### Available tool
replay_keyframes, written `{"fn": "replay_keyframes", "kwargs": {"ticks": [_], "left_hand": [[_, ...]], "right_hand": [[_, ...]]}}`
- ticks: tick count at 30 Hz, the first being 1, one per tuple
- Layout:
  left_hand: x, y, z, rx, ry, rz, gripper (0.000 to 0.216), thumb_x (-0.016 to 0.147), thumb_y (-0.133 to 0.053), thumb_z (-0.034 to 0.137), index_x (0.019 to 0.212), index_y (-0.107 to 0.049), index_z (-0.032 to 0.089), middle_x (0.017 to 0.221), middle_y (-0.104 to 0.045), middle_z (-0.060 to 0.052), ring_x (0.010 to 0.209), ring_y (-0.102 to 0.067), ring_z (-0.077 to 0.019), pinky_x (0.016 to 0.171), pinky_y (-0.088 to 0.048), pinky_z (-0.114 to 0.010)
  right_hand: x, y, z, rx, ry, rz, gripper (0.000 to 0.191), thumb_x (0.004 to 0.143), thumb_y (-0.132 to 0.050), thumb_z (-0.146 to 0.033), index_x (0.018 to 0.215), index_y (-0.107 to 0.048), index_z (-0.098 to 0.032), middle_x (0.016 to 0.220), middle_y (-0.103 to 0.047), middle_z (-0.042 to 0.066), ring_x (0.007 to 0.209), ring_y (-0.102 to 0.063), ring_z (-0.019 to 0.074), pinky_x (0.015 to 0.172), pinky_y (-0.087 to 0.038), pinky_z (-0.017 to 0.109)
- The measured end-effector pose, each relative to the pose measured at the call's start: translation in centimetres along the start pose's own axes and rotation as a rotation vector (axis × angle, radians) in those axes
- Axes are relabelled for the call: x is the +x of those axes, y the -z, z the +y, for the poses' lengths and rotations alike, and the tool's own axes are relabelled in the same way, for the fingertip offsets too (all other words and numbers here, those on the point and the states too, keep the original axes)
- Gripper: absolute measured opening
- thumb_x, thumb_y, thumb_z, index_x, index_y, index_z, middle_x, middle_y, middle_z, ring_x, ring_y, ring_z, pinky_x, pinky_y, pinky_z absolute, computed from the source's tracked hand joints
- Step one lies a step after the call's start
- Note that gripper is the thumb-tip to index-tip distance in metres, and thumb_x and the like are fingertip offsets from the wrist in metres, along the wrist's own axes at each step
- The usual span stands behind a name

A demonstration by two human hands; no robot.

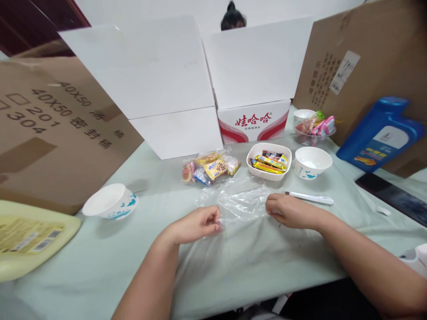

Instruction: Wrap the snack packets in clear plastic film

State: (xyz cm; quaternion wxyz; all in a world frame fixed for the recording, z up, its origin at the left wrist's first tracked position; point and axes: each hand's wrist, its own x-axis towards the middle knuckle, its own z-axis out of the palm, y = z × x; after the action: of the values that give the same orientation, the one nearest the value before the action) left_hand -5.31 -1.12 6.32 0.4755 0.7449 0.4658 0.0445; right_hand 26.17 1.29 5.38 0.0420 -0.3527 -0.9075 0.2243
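A clear plastic bag (pixel 242 198) lies crumpled across the middle of the green-covered table. My left hand (pixel 202 222) pinches its near left edge, fingers curled. At its right side my right hand (pixel 290 211) has its fingers closed on the plastic too. Just beyond the bag, a pile of wrapped snacks (pixel 215 169) rests in clear plastic. A white square bowl (pixel 268 175) behind my right hand holds several snack bars (pixel 270 162) in yellow, orange and dark wrappers. Beside my right hand lies a white-handled knife (pixel 313 198).
Paper bowls stand left (pixel 111 202) and right (pixel 312 164). A clear bowl (pixel 310 137) of wrapped sweets sits back right. Around are a blue bottle (pixel 376 133), a phone (pixel 393 195), a yellow jug (pixel 30 240), white boxes (pixel 173 133) and brown cartons (pixel 66 133). A person's head shows behind.
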Motion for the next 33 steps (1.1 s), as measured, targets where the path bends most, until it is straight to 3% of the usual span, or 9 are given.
{"fn": "replay_keyframes", "kwargs": {"ticks": [3,6,11,13,16,19,22,24,33], "left_hand": [[1.1,0.6,-1.5,-0.235,0.068,0.022,0.033,0.080,-0.058,0.042,0.100,-0.043,0.021,0.082,-0.062,0.000,0.074,-0.064,-0.0162,0.066,-0.047,-0.029],[1.5,0.3,-2.3,-0.233,0.089,0.028,0.052,0.069,-0.072,0.039,0.109,-0.045,0.020,0.089,-0.064,-0.002,0.071,-0.064,-0.0156,0.063,-0.048,-0.028],[0.8,-1.0,-1.7,-0.280,0.107,-0.266,0.031,0.069,-0.070,0.029,0.094,-0.055,0.019,0.074,-0.066,0.001,0.063,-0.064,-0.0147,0.059,-0.048,-0.025],[0.4,-1.2,-1.1,-0.338,0.106,-0.339,0.028,0.073,-0.068,0.029,0.095,-0.055,0.019,0.073,-0.066,0.001,0.057,-0.063,-0.0134,0.055,-0.047,-0.024],[0.4,-0.7,-0.6,-0.409,0.051,-0.252,0.031,0.075,-0.068,0.032,0.098,-0.053,0.019,0.075,-0.065,0.001,0.054,-0.061,-0.0115,0.053,-0.044,-0.022],[1.2,0.1,-1.1,-0.442,-0.039,0.070,0.034,0.074,-0.068,0.035,0.099,-0.052,0.018,0.075,-0.061,0.002,0.059,-0.058,-0.0111,0.058,-0.044,-0.024],[2.5,0.4,-2.4,-0.314,-0.026,0.452,0.032,0.073,-0.064,0.033,0.099,-0.053,0.018,0.072,-0.057,0.003,0.061,-0.056,-0.0121,0.061,-0.044,-0.025],[3.2,0.3,-3.3,-0.172,0.033,0.585,0.031,0.072,-0.061,0.030,0.100,-0.054,0.018,0.073,-0.058,0.003,0.061,-0.056,-0.0131,0.061,-0.044,-0.026],[3.1,0.1,-3.0,0.279,0.297,0.535,0.028,0.074,-0.059,0.016,0.102,-0.059,0.019,0.076,-0.065,0.001,0.070,-0.062,-0.0168,0.064,-0.041,-0.025]], "right_hand": [[0.4,0.4,0.9,0.145,-0.086,0.013,0.017,0.088,-0.045,-0.016,0.089,-0.062,-0.019,0.085,-0.067,0.004,0.074,-0.060,0.0163,0.068,-0.044,0.028],[0.4,0.9,1.5,0.287,-0.156,-0.056,0.017,0.089,-0.043,-0.019,0.089,-0.060,-0.019,0.081,-0.069,0.002,0.072,-0.062,0.0156,0.067,-0.045,0.027],[-0.7,1.2,1.0,0.496,-0.053,-0.476,0.015,0.084,-0.045,-0.015,0.082,-0.060,-0.017,0.075,-0.069,0.003,0.066,-0.063,0.0138,0.059,-0.046,0.023],[-1.1,1.3,0.7,0.536,-0.029,-0.524,0.015,0.085,-0.046,-0.018,0.084,-0.060,-0.016,0.074,-0.068,0.004,0.063,-0.062,0.0136,0.057,-0.046,0.024],[-1.2,1.5,0.9,0.614,-0.072,-0.403,0.017,0.089,-0.045,-0.025,0.092,-0.059,-0.016,0.075,-0.067,0.004,0.063,-0.064,0.0142,0.059,-0.048,0.025],[-0.3,1.0,1.7,0.604,-0.131,-0.124,0.022,0.092,-0.041,-0.030,0.099,-0.057,-0.016,0.075,-0.066,0.003,0.064,-0.064,0.0142,0.061,-0.048,0.025],[1.5,-0.4,2.4,0.354,-0.264,0.182,0.025,0.093,-0.038,-0.027,0.102,-0.058,-0.016,0.082,-0.069,0.005,0.070,-0.064,0.0157,0.066,-0.046,0.026],[2.7,-1.6,2.6,0.149,-0.350,0.300,0.025,0.093,-0.039,-0.024,0.104,-0.060,-0.017,0.092,-0.071,0.008,0.082,-0.066,0.0181,0.073,-0.045,0.027],[4.4,-3.6,3.0,-0.270,-0.494,0.270,0.020,0.096,-0.041,-0.028,0.102,-0.058,-0.018,0.102,-0.071,0.008,0.087,-0.067,0.0213,0.066,-0.039,0.027]]}}
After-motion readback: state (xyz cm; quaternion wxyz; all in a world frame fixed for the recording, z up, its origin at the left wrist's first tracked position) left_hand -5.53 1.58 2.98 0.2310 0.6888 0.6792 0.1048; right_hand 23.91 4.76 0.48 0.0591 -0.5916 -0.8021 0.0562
